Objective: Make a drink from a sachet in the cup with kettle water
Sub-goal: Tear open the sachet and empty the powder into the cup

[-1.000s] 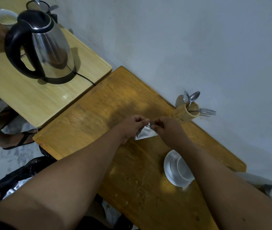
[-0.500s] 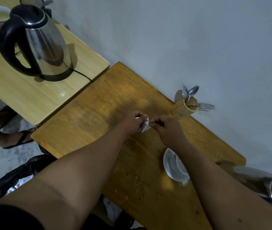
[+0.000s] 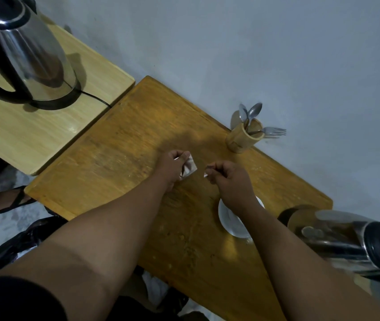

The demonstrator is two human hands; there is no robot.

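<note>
Indoors, worn wooden table [image 3: 124, 158] against blue-grey wall [image 3: 277, 54], paler table [image 3: 34, 135] adjoining

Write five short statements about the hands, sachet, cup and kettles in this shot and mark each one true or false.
1. The left hand holds the sachet. True.
2. The right hand grips a spoon. False: it pinches a small torn-off strip; the spoons stand in the wooden holder.
3. The cup lies under the right forearm. True.
4. Both hands touch each other. False: a gap separates them.
5. The left kettle stands on the darker table. False: it is on the lighter table.
</note>
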